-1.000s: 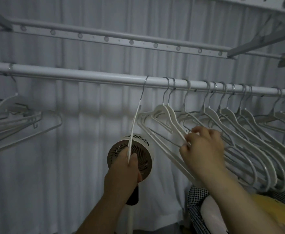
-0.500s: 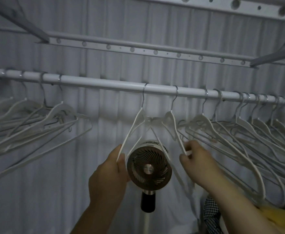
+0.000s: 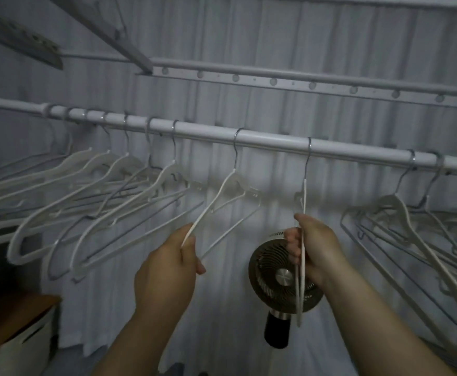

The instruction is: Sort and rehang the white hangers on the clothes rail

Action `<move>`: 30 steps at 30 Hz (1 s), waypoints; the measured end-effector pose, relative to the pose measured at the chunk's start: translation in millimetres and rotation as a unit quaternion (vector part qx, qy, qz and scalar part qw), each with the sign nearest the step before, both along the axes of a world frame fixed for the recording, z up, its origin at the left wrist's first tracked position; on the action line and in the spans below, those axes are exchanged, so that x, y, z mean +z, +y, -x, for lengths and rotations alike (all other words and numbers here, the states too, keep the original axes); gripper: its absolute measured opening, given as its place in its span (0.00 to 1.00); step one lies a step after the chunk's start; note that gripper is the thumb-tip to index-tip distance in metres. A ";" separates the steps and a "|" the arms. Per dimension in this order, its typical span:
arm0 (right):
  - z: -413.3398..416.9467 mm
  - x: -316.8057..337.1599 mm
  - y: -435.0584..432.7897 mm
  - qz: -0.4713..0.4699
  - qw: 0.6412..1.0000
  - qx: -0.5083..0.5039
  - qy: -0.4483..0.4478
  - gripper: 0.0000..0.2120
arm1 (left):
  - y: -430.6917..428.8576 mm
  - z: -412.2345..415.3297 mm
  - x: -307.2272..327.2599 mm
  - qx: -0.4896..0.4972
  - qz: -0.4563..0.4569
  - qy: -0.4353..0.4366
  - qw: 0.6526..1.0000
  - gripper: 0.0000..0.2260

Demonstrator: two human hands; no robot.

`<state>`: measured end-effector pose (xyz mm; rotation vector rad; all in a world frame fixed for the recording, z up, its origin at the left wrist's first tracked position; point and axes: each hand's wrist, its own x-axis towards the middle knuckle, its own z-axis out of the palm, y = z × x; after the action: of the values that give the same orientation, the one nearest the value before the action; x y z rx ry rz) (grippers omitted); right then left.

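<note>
Left hand [image 3: 167, 270] grip pinches left hanger [image 3: 222, 191], right hand [image 3: 316, 253] grip is clamped round edge-on right hanger [image 3: 304, 191], both hooked on clothes rail [image 3: 270, 141]; likely best: slide toward 9 o'clock bunch [image 3: 86, 191], hooks seated.

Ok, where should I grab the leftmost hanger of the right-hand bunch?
Grip that leftmost hanger by its thick shoulder just below the neck, coming from the left: the clothes rail is bare there, while other hangers crowd its right.

No text, label or number can be read.
</note>
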<state>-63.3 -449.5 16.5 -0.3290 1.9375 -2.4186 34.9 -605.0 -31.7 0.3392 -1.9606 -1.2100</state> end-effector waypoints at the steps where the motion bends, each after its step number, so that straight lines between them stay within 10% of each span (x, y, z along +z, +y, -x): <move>1: 0.9 -1.2 -6.0 -0.004 1.000 0.002 0.001 0.12 | -3.6 -2.0 1.6 -0.001 -0.004 -0.002 1.000 0.14; 30: -4.8 0.6 -120.6 -0.117 0.986 0.089 0.075 0.07 | -59.1 -14.9 9.3 0.062 0.064 -0.019 0.996 0.12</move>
<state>-58.5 -570.2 17.1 -0.6595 2.1202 -2.0852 49.7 -664.1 -22.4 0.4142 -2.0084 -1.0002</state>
